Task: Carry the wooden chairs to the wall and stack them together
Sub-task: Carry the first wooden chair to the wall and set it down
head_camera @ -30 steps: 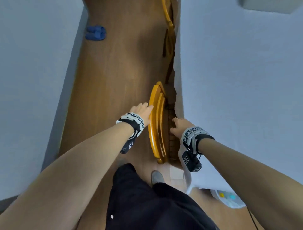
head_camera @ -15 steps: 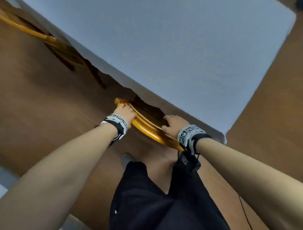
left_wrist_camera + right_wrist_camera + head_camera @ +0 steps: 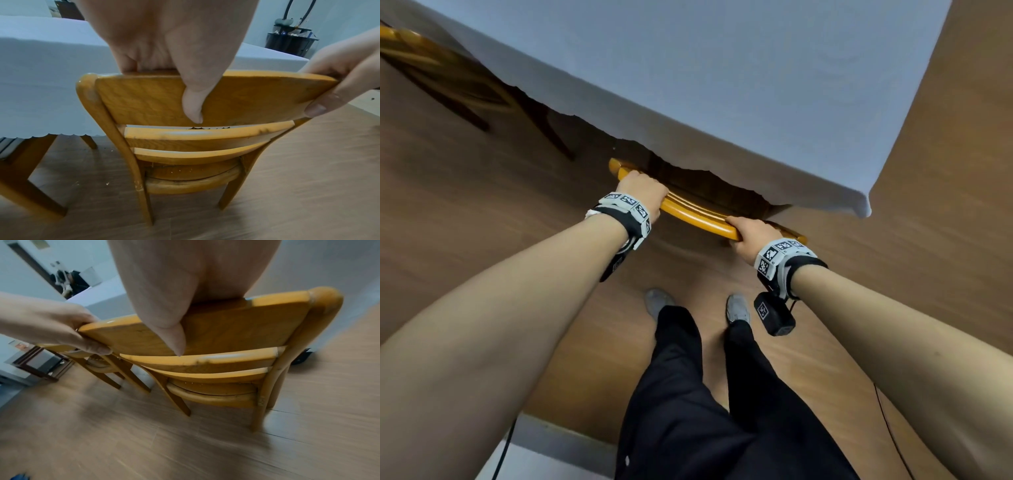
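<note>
wooden chair (image 3: 698,215): tucked under the edge of the table (image 3: 722,85); seat hidden below the white tablecloth (image 3: 41,81), only the top rail of the backrest shows from the head view. In the wrist views all the legs we can see look down on the wood floor (image 3: 482,205).
left hand (image 3: 642,193): on the chair's top rail near its left post. Fingers curled over the top edge, thumb pressed on the rear face of the rail; gripping the chair.
right hand (image 3: 750,236): on the same rail near its right post. Fingers wrapped over the top, thumb down the back face; also gripping the chair.
second chair (image 3: 431,68): further along the same table side, left of the chair we hold, also pushed under the cloth. Not touched.
step: we judge this as the grasp before pulling out; both hands set, chair not yet clear of the table.
progress: early, we think. No stacked chairs in view, and at least this chair and the second one are unmoved.
next move: we need to draw the chair back toward our feet (image 3: 736,308) until the seat clears the cloth, then lift it by the rail and turn toward the wall.
calls for: even pull from both hands so it doesn't twist; firm hold, since a rail-only lift will let the legs swing.
watch: the cloth hem hangs close to the seat and could snag and drag. Cable (image 3: 890,428) on the floor right of our legs, a trip risk when stepping back.
wall: can't tell from these views which way it lies.
</note>
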Demonstrator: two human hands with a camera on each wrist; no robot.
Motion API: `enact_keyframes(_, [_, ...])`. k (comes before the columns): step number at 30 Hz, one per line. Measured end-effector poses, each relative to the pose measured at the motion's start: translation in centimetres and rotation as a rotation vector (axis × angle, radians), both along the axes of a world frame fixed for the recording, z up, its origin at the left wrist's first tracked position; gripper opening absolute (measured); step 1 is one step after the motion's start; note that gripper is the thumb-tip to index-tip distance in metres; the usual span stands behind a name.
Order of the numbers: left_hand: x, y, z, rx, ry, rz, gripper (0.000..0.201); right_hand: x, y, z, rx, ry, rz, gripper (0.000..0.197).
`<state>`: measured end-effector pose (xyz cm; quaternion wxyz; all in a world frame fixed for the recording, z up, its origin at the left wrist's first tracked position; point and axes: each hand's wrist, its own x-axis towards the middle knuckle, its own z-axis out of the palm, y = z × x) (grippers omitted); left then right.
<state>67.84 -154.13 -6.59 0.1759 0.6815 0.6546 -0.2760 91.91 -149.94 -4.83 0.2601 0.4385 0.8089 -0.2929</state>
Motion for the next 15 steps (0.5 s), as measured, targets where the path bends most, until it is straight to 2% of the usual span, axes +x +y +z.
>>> enact_keyframes(9, [2.0,-3.1,0.2,0.047,0.037,0.108,0.015,1.3,-0.7,-0.4,0.024,0.005,0.086,0.038])
enact_keyframes(15, [5.3,-6.7,1.1,0.063,0.067,0.236,0.027,3.5,-1.7,-0.4,0.093,-0.019,0.272,0.030])
